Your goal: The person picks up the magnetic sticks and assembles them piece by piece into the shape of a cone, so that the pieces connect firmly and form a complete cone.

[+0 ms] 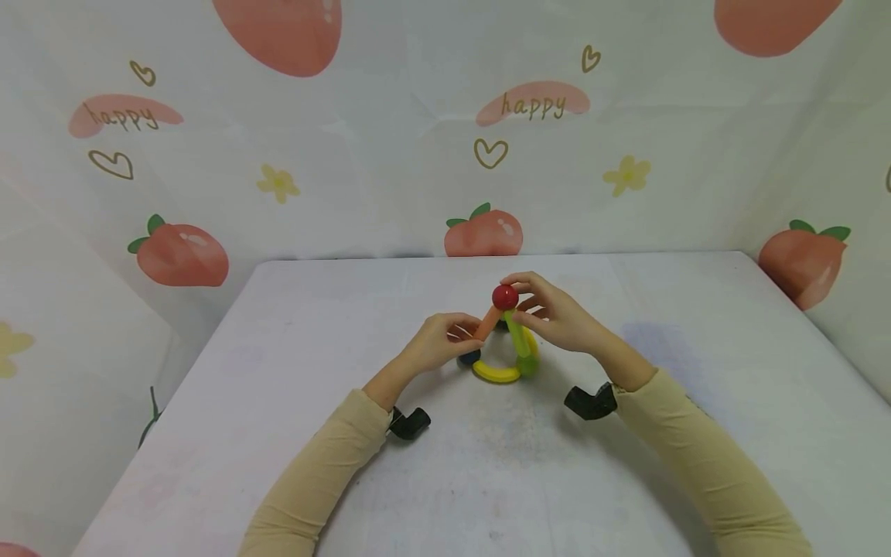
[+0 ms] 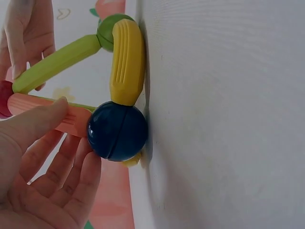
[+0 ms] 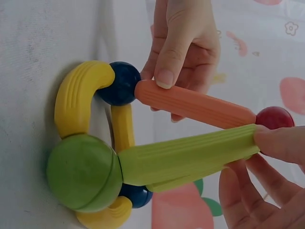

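Here left hand (image 1: 437,341) pinches orange rod (image 1: 487,323)

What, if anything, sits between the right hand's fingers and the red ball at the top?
Nothing visible does. The right hand already touches the red ball where the orange rod and green rod meet; the left hand pinches the orange rod.

White table (image 1: 696,433) under it all, faintly smudged and stained. Resting directly on it: the toy's base, curved yellow pieces (image 1: 496,374) linked by a dark blue ball (image 1: 469,357) and a green ball (image 1: 527,364). Both sleeved forearms (image 1: 327,464) lie on the tabletop too.
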Action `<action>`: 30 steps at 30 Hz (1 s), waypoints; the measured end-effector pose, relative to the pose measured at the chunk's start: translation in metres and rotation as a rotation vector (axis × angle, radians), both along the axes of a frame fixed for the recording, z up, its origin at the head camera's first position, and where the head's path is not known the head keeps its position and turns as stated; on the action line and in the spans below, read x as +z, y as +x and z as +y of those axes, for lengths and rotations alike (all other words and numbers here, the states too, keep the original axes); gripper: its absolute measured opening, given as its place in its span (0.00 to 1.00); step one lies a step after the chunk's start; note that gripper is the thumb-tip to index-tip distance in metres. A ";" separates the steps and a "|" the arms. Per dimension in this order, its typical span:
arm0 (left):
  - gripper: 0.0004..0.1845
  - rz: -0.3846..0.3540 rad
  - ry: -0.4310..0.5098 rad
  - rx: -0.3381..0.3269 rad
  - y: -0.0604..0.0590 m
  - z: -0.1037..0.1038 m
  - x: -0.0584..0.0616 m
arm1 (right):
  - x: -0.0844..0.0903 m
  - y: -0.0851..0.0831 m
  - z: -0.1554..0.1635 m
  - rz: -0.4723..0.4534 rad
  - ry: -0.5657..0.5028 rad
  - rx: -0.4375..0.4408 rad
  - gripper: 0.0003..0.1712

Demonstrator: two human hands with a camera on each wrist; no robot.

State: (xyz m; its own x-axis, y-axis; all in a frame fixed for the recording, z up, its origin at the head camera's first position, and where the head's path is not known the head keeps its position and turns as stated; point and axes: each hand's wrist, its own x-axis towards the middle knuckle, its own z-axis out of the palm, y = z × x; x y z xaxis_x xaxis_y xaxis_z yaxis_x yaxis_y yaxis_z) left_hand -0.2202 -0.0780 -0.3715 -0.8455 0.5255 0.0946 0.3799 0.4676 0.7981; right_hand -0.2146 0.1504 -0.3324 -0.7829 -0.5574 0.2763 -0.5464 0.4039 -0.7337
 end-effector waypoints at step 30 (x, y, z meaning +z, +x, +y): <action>0.19 -0.045 0.019 0.139 -0.012 0.011 -0.003 | -0.003 -0.016 -0.003 -0.028 -0.018 -0.069 0.28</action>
State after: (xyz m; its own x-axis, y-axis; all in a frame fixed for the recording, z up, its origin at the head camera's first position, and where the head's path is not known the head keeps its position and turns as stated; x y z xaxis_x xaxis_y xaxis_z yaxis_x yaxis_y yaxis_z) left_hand -0.2318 -0.0673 -0.3747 -0.9136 0.4015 0.0636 0.2761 0.4979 0.8221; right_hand -0.2305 0.1476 -0.3354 -0.8269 -0.4969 0.2631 -0.4969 0.4269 -0.7555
